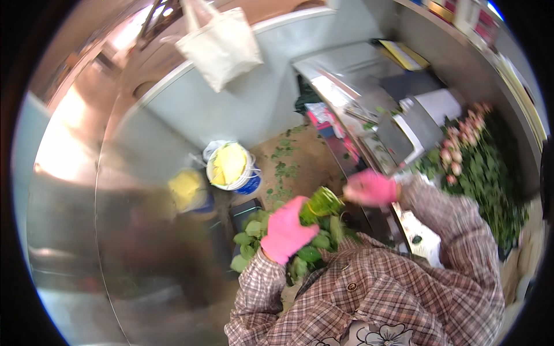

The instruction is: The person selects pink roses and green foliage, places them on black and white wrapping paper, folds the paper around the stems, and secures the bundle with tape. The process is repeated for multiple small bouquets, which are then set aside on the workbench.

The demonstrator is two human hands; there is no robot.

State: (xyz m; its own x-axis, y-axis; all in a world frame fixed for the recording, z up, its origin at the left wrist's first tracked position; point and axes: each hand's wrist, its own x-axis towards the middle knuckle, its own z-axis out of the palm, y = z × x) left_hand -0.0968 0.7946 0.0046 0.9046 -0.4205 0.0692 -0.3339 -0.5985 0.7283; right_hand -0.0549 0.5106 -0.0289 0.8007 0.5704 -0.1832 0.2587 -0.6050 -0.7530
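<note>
My left hand (288, 229), in a pink glove, grips a bundle of green cut stems (321, 205) with a thin yellow band around it. Stem ends point up and to the right, while broad leaves (309, 254) spread out below the hand. Just right of those ends is my right hand (371, 189), also pink-gloved and blurred. A thin strand seems to lie between its fingertips and the stems; whether the fingers hold it cannot be made out. The flower heads of this bundle are hidden.
Pink roses (456, 149) with long leafy stems lie at the right. A metal worktable (359, 65) holds a grey box-like object (409, 134). Beyond my left hand stands a bucket (233, 173) with yellow material. Leaves litter the floor (268, 162); a cloth bag (223, 47) hangs on the partition.
</note>
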